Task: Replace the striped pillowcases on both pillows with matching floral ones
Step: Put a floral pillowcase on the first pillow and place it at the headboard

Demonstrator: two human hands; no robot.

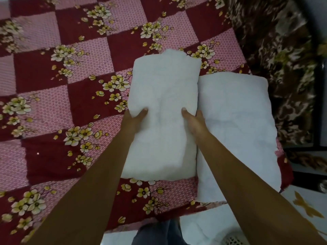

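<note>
Two bare white pillows lie side by side on the bed, with no case on either. The left pillow (162,110) lies lengthwise away from me, slightly overlapping the right pillow (237,124). My left hand (135,118) grips the left pillow's left edge, thumb on top and fingers hidden beneath. My right hand (193,122) grips its right edge in the gap between the two pillows, thumb on top.
The bed carries a dark red and pink checked sheet (70,85) printed with yellow flowers. A brown patterned blanket (276,50) is bunched along the right side. White floor (203,225) with a yellow butterfly mat (304,207) shows at the bottom right.
</note>
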